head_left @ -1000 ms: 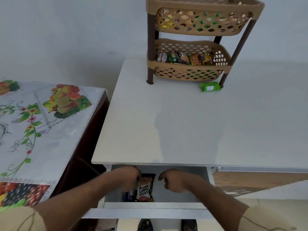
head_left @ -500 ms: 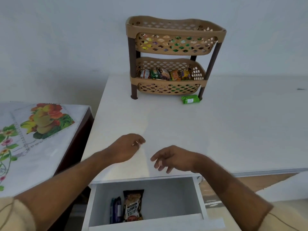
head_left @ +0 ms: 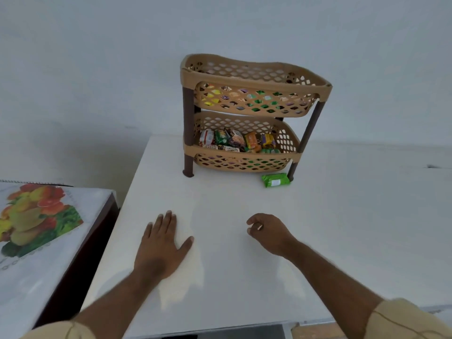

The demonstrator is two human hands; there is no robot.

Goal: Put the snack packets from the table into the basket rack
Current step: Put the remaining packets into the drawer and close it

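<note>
**Meanwhile, One Green Packet Waits Beside the Rack**

Both hands are on the white table (head_left: 342, 228) near its front edge, at about 6 o'clock in the head view. The left hand (head_left: 160, 248) lies flat, palm down, its fingers straight and close together with the thumb spread to the side, holding nothing. The right hand (head_left: 265, 232) rests just to its right with fingers loosely curled inward; nothing shows in its grasp.

Up at 12 o'clock stands the two-tier basket rack (head_left: 247, 113), tan lattice baskets on dark brown legs. Its lower basket holds a row of snack packets (head_left: 237, 140), and more coloured wrappers show through the upper basket's lattice. One green packet (head_left: 275, 180) lies flat on the table just beside the rack's front right leg.

At 9 o'clock a second table wears a fruit-printed cloth (head_left: 39, 216).
</note>
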